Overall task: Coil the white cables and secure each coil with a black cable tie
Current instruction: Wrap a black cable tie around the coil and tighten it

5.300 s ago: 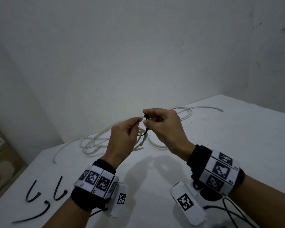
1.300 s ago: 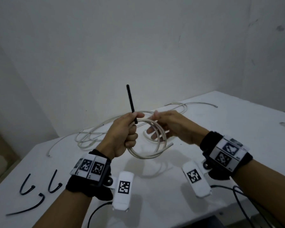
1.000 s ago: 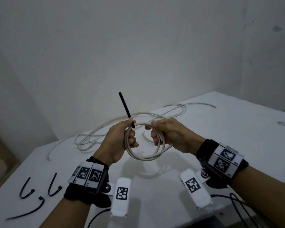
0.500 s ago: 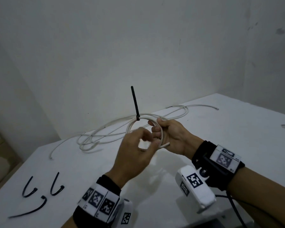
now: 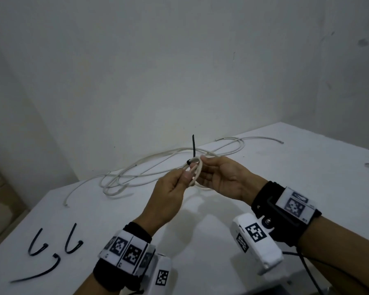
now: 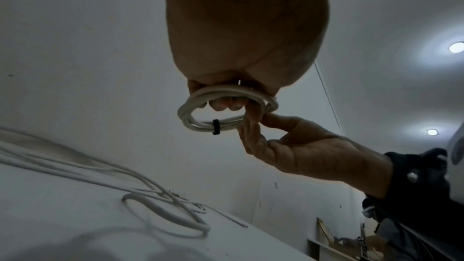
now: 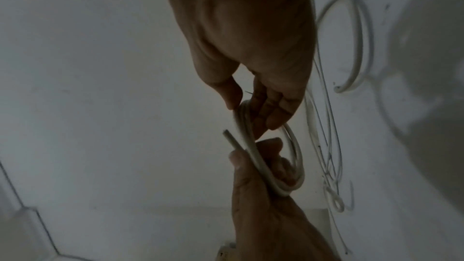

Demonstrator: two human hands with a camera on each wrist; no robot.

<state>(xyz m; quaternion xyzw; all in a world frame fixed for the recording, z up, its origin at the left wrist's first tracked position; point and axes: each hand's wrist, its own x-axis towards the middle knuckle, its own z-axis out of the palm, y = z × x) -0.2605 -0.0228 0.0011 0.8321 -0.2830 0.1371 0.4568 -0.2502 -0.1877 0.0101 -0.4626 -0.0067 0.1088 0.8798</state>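
Note:
A small coil of white cable hangs in the air between both hands, above the white table. A black cable tie is cinched round it, its tail sticking straight up; in the left wrist view the tie bands the coil on its far side. My left hand pinches the coil's near side, and its fingers curl through the loop. My right hand pinches the coil's right side between thumb and fingers. A cut cable end pokes out of the coil.
Loose white cables sprawl across the table's far side up to the wall. Three spare black cable ties lie near the front left edge. A cardboard box stands beyond the left edge.
My left hand, which let go of the tie and swung in front of the coil, now pinches the coil's near side. The coil has turned edge-on and sits a little lower.

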